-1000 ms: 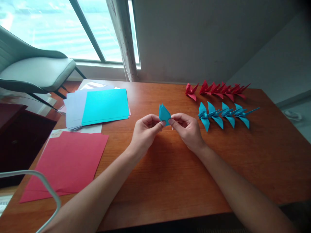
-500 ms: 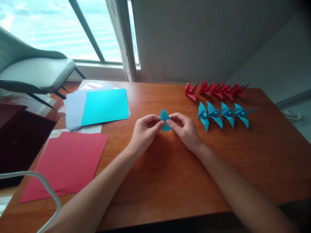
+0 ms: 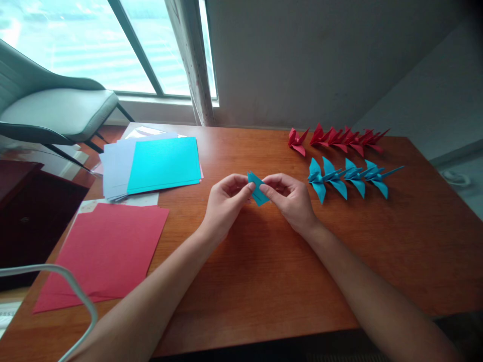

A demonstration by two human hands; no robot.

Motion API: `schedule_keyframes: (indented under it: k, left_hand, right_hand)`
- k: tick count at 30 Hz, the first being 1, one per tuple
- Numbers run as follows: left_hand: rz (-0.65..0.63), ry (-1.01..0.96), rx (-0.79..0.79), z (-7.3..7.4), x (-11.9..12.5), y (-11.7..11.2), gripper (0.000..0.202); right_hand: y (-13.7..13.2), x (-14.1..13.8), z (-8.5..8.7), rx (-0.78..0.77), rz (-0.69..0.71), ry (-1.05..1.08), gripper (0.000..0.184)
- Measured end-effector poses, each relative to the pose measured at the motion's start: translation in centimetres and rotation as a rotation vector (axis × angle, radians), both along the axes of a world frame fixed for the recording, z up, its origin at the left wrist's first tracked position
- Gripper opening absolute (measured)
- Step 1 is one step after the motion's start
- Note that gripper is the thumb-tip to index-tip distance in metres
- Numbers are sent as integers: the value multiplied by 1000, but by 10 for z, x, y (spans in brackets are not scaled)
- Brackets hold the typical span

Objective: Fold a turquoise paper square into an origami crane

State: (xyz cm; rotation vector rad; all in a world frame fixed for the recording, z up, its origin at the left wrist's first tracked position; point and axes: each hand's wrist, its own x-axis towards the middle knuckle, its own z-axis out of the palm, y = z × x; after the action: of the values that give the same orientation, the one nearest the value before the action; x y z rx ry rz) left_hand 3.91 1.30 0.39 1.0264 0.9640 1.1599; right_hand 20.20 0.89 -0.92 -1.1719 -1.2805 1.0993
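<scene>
A small piece of folded blue origami paper [image 3: 258,195] is held up over the middle of the table, between both hands. My left hand [image 3: 227,199] pinches its left side with thumb and fingers. On the right side, my right hand [image 3: 290,200] grips it the same way, thumb on the near face. The fingertips behind the paper are partly hidden. To the right of my right hand stands a row of blue paper cranes [image 3: 352,176] with spread wings. Behind them runs a row of red paper cranes [image 3: 345,138].
On the left of the wooden table [image 3: 241,301] lie blue sheets [image 3: 166,163] over pale sheets [image 3: 115,171]. Red sheets [image 3: 105,251] lie nearer me. A white cable or tube [image 3: 75,286] curves by my left forearm. A chair [image 3: 60,113] stands beyond the table by the window.
The folded blue paper has turned in my fingers; its lower end now points more to the right. Both hands stay in nearly the same place, still holding it.
</scene>
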Motion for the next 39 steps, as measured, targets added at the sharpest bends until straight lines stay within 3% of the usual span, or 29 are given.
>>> schedule_keyframes:
  k: [4,7,12,16,34,39]
  left_hand:
    - [-150,-34,-101,1,2,-2,32]
    - [-191,-36,-108,0,3,-2,33]
    - [-116,-9,-74,-2,3,-2,32]
    - [-63,-9,-79,-3,3,-1,30]
    - [-62,-72,-53,-7,7,-4,30]
    - [-20,-87,-68,-3,8,-6,25]
  right_hand:
    - [3,3,-3,71,-145,21,21]
    - [4,3,-4,92,-166,5,21]
    - [0,3,1,218,-155,-242,12]
    - [-2,2,5,299,-154,-301,15]
    - [-3,1,3,394,-198,-437,23]
    - [-6,0,5,350,-276,-529,14]
